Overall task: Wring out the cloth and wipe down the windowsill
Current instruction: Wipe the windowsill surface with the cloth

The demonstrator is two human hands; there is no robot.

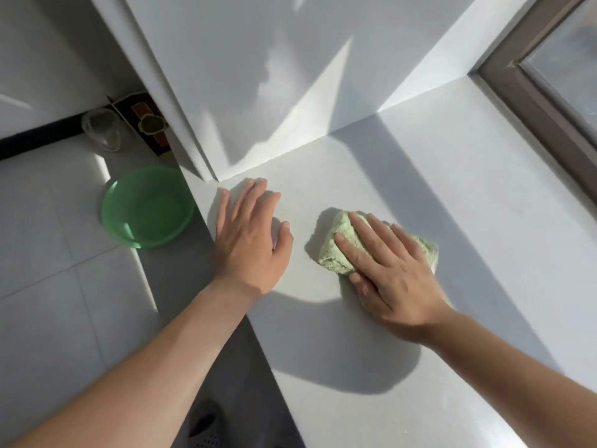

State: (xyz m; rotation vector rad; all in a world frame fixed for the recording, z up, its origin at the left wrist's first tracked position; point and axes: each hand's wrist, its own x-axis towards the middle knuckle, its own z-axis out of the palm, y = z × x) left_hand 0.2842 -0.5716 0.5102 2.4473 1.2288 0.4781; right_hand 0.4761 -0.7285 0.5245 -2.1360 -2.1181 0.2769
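Right hand [391,273] lies flat on the green cloth [331,253], fingers straight and pressing it onto the white windowsill [452,189], with the forearm reaching in from the lower right. Left hand [250,240] rests palm-down on the sill just beside it, fingers loosely spread and holding nothing (the two hands are near, not touching). One cloth, bunched under the palm. On the floor to the left are one green basin [147,206], one clear cup [101,132] and one patterned box [147,124].
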